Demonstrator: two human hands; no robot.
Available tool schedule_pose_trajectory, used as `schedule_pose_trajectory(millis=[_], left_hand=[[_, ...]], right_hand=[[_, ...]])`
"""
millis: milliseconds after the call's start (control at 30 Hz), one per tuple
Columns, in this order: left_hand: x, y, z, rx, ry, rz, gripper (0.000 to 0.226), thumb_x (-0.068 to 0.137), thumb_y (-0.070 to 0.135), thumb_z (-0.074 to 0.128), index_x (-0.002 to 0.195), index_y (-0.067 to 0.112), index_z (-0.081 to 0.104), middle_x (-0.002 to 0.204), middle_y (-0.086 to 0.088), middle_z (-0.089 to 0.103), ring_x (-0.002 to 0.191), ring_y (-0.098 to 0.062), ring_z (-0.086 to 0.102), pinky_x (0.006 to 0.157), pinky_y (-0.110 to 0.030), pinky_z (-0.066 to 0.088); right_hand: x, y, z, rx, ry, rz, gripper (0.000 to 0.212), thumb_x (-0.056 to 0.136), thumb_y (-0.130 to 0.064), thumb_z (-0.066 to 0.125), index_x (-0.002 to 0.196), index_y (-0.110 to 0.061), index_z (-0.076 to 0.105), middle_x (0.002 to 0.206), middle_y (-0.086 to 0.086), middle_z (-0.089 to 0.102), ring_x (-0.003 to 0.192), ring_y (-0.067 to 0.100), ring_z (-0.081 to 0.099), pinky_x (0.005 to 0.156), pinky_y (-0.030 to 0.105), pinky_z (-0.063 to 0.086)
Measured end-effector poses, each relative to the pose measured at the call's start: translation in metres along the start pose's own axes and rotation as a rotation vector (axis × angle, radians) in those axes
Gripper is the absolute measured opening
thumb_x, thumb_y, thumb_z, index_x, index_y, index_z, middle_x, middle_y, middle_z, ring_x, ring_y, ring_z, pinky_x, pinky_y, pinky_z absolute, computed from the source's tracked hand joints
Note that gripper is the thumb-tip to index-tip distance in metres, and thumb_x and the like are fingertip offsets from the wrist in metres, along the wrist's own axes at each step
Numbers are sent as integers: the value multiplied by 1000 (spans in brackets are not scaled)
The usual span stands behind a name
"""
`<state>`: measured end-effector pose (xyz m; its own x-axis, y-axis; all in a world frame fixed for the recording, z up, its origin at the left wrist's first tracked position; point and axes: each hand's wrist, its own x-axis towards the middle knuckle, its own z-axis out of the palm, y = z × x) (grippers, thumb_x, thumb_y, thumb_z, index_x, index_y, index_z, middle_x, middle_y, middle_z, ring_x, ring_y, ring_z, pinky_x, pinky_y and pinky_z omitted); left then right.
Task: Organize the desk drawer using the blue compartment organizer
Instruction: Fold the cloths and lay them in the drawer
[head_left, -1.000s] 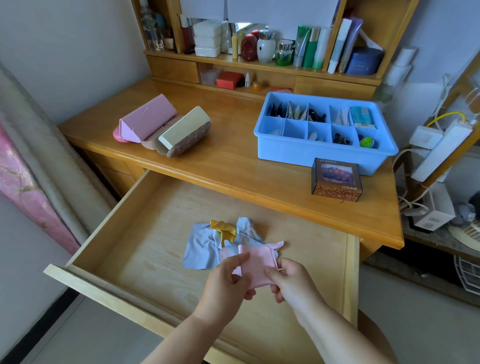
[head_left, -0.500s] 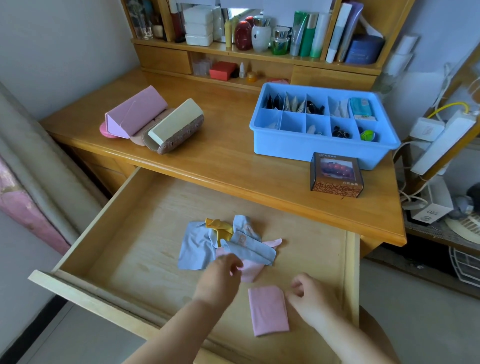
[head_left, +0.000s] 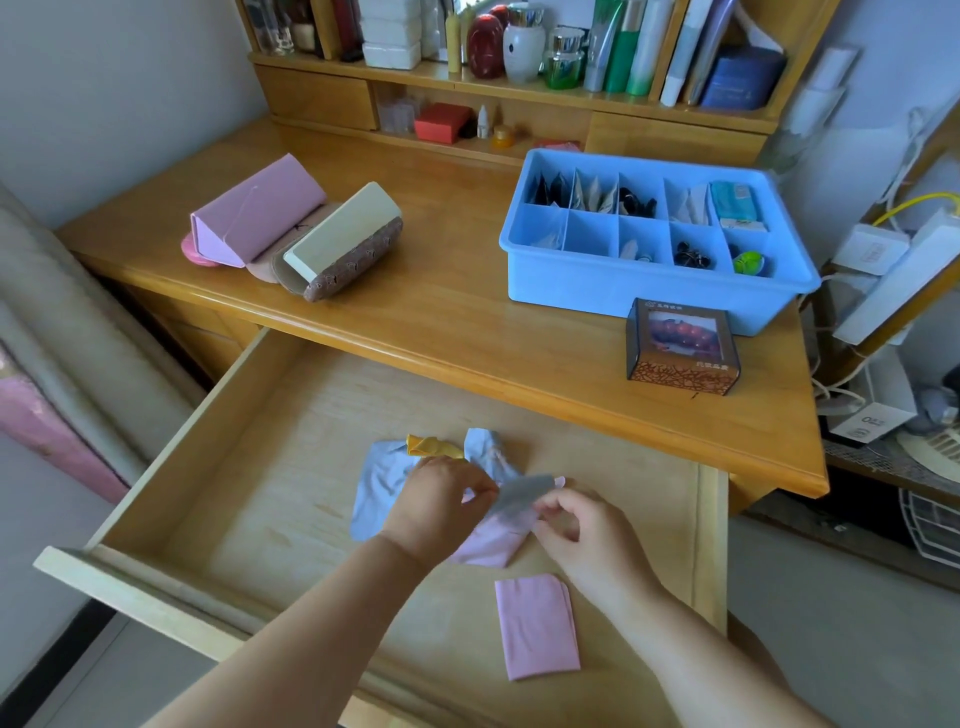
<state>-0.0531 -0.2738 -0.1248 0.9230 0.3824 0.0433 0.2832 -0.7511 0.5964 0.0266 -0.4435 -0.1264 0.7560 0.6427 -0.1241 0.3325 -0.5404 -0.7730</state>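
Observation:
The wooden drawer (head_left: 249, 509) is pulled open below the desk. A pile of small cloths lies in it: light blue (head_left: 379, 483), yellow (head_left: 431, 446) and pink (head_left: 491, 545). My left hand (head_left: 441, 504) and my right hand (head_left: 582, 530) both pinch a grey-blue cloth (head_left: 522, 493) above the pile. A folded pink cloth (head_left: 535, 626) lies flat near the drawer's front right. The blue compartment organizer (head_left: 644, 296) stands on the desk top at the right, with small items in several compartments.
A dark patterned box (head_left: 680, 353) stands in front of the organizer. Pink and beige cases (head_left: 296, 234) lie on the desk's left. Shelves with bottles and boxes (head_left: 519, 52) rise at the back. Cables and power strips (head_left: 893, 270) hang at the right.
The folded pink cloth was set down in the drawer's front right. Both hands then went back to the pile and lifted a grey-blue cloth from it.

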Motion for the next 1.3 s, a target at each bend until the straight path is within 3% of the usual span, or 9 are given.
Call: schedule_pose_trajectory(millis=[100, 200, 267, 367, 467, 733, 867, 1100, 1300], left_hand=[[-10, 18, -10, -247, -62, -88, 8, 83, 15, 68, 79, 17, 74, 71, 17, 66, 74, 0, 60, 73, -15, 45], [-15, 31, -19, -342, -89, -109, 8, 83, 14, 69, 78, 18, 73, 66, 18, 64, 68, 2, 59, 68, -9, 43], [-17, 35, -23, -346, -76, -134, 11, 83, 17, 70, 73, 20, 71, 59, 16, 60, 58, 1, 54, 59, -10, 41], [-22, 39, -28, -372, -94, -161, 21, 82, 18, 72, 64, 26, 62, 47, 16, 53, 46, 1, 46, 49, -10, 34], [-30, 44, -32, -350, -132, -154, 18, 78, 22, 77, 69, 29, 62, 52, 14, 50, 48, 0, 43, 51, -13, 34], [-43, 50, -46, -104, -106, -24, 13, 76, 10, 67, 70, 21, 63, 62, 16, 55, 61, 1, 51, 58, -11, 38], [-46, 46, -51, -88, -113, -71, 15, 78, 8, 65, 72, 22, 63, 50, 21, 53, 54, 6, 50, 52, -9, 34], [-49, 39, -52, -308, -124, -254, 31, 96, 17, 51, 68, 4, 58, 47, 4, 58, 43, -8, 51, 53, -18, 45], [-48, 30, -50, -468, -1, -374, 23, 90, 9, 53, 75, 15, 69, 49, -1, 63, 40, -12, 50, 48, -17, 43]], right_hand=[[0, -17, 1, 29, 25, -95, 29, 75, -15, 73, 102, -23, 65, 100, -14, 58, 72, 1, 53, 73, 22, 48], [-5, -29, -3, 57, 28, -116, 17, 76, -13, 70, 92, -22, 70, 86, -9, 65, 72, 12, 60, 71, 33, 52], [-10, -30, -7, 54, 30, -142, 15, 82, -13, 66, 89, -23, 74, 73, -14, 65, 67, 7, 61, 66, 30, 51], [-18, -33, -13, 12, 6, -194, 22, 87, -11, 59, 91, -25, 76, 58, -31, 57, 62, -4, 56, 55, 10, 37], [-23, -35, -18, -47, -16, -187, 26, 90, -14, 54, 94, -29, 75, 53, -34, 52, 58, -6, 51, 52, 12, 33], [-29, -39, -33, -380, 24, -191, 16, 84, -22, 52, 92, -32, 62, 84, -8, 66, 78, 18, 58, 57, 26, 30], [-26, -37, -41, -294, 39, -105, 15, 80, -21, 57, 87, -34, 62, 55, -15, 46, 56, 9, 42, 48, 16, 27], [-19, -39, -48, 223, -68, 20, 19, 85, -10, 66, 70, -23, 63, 45, -14, 53, 39, 1, 38, 45, 17, 31], [-16, -37, -52, 213, -64, 66, 25, 84, -8, 65, 72, -29, 68, 51, -12, 51, 40, -1, 40, 46, 12, 31]])
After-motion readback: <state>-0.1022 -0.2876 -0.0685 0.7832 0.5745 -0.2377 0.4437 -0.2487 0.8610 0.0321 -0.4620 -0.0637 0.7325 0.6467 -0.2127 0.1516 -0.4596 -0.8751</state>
